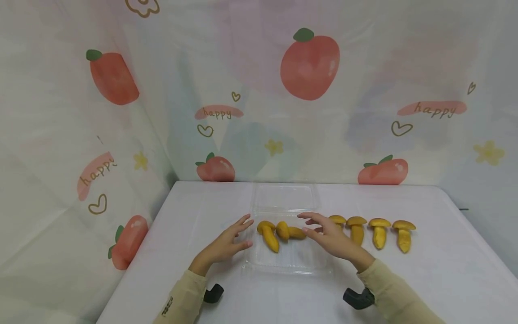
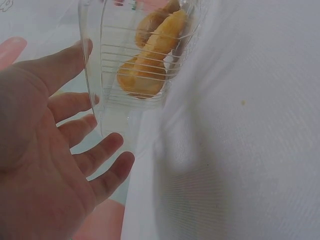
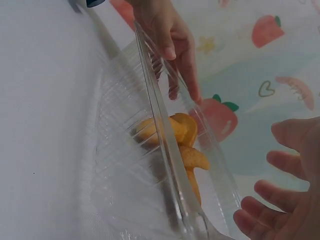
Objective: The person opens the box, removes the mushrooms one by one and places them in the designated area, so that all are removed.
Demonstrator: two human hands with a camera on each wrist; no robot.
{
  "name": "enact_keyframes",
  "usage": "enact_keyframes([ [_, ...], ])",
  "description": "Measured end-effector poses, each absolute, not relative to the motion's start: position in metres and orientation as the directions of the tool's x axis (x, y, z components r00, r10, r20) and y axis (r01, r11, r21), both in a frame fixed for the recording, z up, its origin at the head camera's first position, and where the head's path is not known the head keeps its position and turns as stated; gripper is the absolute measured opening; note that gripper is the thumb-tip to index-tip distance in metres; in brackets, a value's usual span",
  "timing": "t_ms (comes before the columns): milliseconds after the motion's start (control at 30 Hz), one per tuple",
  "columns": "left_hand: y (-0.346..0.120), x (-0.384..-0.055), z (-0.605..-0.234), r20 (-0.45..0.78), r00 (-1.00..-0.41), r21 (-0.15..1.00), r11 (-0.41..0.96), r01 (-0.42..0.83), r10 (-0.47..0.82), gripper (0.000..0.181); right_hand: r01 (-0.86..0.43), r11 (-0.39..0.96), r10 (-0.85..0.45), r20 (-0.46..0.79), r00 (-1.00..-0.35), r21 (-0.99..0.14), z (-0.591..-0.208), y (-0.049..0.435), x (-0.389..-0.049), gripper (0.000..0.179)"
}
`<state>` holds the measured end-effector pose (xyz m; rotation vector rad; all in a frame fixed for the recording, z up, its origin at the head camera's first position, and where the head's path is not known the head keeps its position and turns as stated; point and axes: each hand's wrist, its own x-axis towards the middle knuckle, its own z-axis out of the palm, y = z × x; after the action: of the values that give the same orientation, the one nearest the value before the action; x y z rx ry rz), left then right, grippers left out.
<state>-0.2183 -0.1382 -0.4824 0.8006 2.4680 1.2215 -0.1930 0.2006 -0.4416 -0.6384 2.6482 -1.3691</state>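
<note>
A clear plastic box (image 1: 289, 265) lies open on the table with two yellow mushrooms inside. One mushroom (image 1: 269, 236) points its stem toward the front; the other mushroom (image 1: 290, 231) lies sideways, its cap to the left. At the box's left side is my left hand (image 1: 226, 243), fingers spread and holding nothing. In the left wrist view its thumb and some fingertips (image 2: 86, 47) are at the rim; whether they touch it I cannot tell. My right hand (image 1: 333, 238) hovers over the box's right side, fingers loosely bent and holding nothing.
Right of the box stretches a row of several yellow mushrooms, among them a mushroom (image 1: 379, 234) and an end mushroom (image 1: 404, 236); my right hand partly hides the nearest ones. The box's clear lid (image 1: 285, 198) is folded back. Behind the white table (image 1: 437, 288) hangs a fruit-printed cloth (image 1: 259, 58).
</note>
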Motion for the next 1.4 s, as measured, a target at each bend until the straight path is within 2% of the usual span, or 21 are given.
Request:
enact_keyframes([
  [667,-0.137,-0.219,-0.483,-0.003,-0.806,0.798,0.488,0.355,0.591,0.067,-0.326,0.579,-0.521,-0.031,-0.853,-0.747,-0.454,0.175,-0.204,0.050],
  [933,-0.138,-0.218,-0.484,-0.002,-0.808,0.801,0.485,0.351,0.589,0.067,-0.386,0.561,-0.615,-0.056,-0.787,-0.732,-0.459,0.169,-0.207,0.055],
  [1133,-0.138,-0.217,-0.484,0.001,-0.805,0.795,0.488,0.360,0.593,0.067,-0.370,0.611,-0.607,-0.114,-0.786,-0.700,-0.459,0.168,-0.205,0.052],
  [1400,-0.138,-0.218,-0.483,0.006,-0.807,0.793,0.488,0.364,0.591,0.068,-0.394,0.637,-0.586,-0.084,-0.806,-0.663,-0.462,0.165,-0.206,0.050],
])
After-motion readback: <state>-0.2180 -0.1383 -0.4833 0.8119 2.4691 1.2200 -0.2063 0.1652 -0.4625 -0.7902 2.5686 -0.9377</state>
